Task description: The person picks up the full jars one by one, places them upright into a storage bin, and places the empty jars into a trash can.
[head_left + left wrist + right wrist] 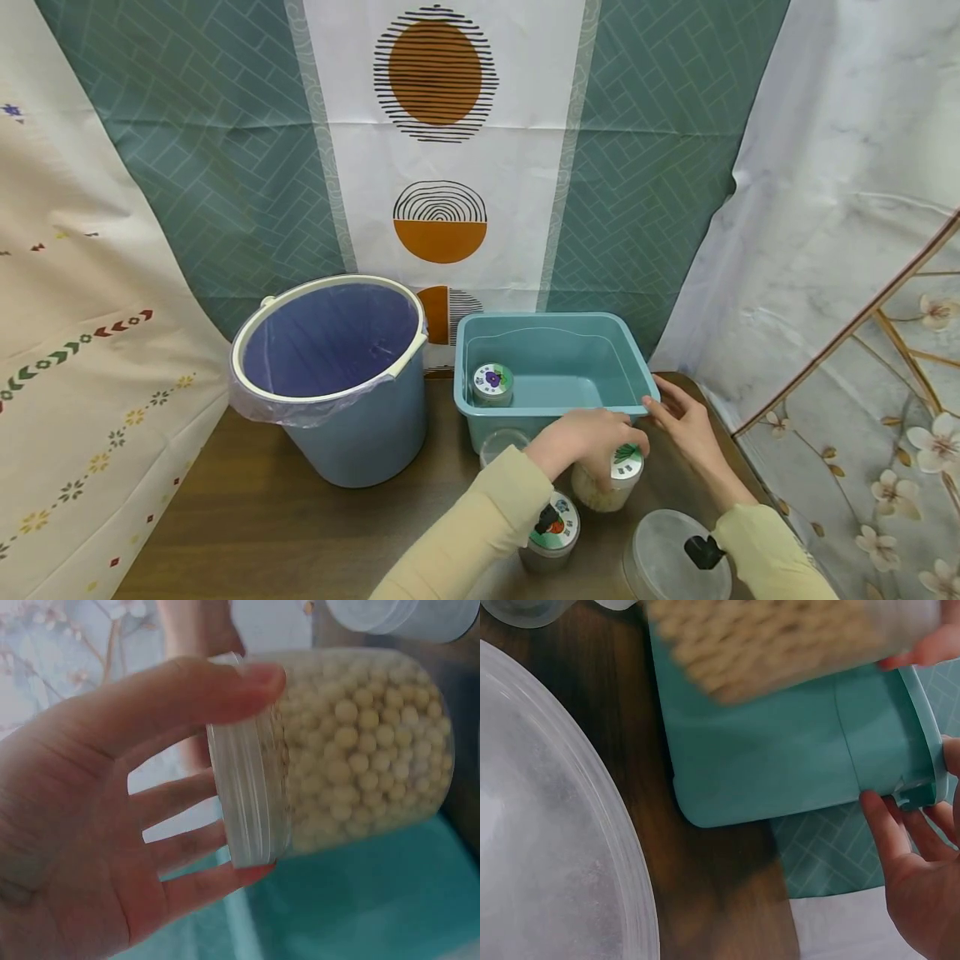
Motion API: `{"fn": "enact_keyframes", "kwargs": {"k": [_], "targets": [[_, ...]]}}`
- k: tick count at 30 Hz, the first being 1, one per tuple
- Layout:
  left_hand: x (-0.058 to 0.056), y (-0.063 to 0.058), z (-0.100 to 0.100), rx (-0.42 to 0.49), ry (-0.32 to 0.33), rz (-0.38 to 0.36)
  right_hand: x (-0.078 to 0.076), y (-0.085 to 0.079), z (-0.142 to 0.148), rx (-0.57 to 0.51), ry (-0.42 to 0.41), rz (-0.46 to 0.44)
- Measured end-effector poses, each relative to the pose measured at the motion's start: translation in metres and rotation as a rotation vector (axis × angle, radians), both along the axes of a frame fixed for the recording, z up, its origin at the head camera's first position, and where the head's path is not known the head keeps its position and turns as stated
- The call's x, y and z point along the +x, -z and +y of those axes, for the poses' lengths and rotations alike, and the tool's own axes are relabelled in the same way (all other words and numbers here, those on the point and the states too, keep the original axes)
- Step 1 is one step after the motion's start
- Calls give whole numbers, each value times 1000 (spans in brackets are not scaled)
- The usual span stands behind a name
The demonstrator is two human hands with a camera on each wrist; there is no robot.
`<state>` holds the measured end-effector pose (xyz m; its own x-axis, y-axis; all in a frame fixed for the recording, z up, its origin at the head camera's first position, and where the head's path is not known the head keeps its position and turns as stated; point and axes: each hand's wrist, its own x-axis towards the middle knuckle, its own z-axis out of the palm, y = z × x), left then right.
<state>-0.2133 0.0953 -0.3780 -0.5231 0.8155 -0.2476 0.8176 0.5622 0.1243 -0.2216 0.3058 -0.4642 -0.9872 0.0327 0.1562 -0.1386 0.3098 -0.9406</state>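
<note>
Holding the pellet-filled jar [356,742] by its lid end, the left grip [588,437] is clamped at 5 o'clock from the teal tub [555,318]; a loosely screwed lid could let the body drop and spill. The right grip [681,423] pinches the rim at 4 o'clock; excess pressure there could tip the tub. Obstructions, from the held jar: tub wall at 12 o'clock, red-printed jar [559,540] at 8, large container [667,546] at 5. A small jar [492,383] sits inside the tub at 9 o'clock
</note>
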Motion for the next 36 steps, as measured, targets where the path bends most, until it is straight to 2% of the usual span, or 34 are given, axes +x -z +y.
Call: {"fn": "enact_keyframes", "kwargs": {"k": [5,10,14,19,25,32,36], "targets": [[-6,-33,-4,-18,55,-21,0,0,0,53,12,3],[-12,-65,-10,-59,48,-29,0,-2,1,70,17,22],[-21,-82,-18,-41,39,-51,1,-2,1,16,-2,11],[-33,-97,-29,-10,40,-69,1,-1,-1,-80,-24,2],[-43,-105,-38,-26,37,-49,0,-1,0,-132,-21,6],[-61,-96,-48,-18,29,-61,1,0,0,-122,-15,3],[-72,-93,-54,-12,0,-77,0,1,0,-139,-36,13]]}}
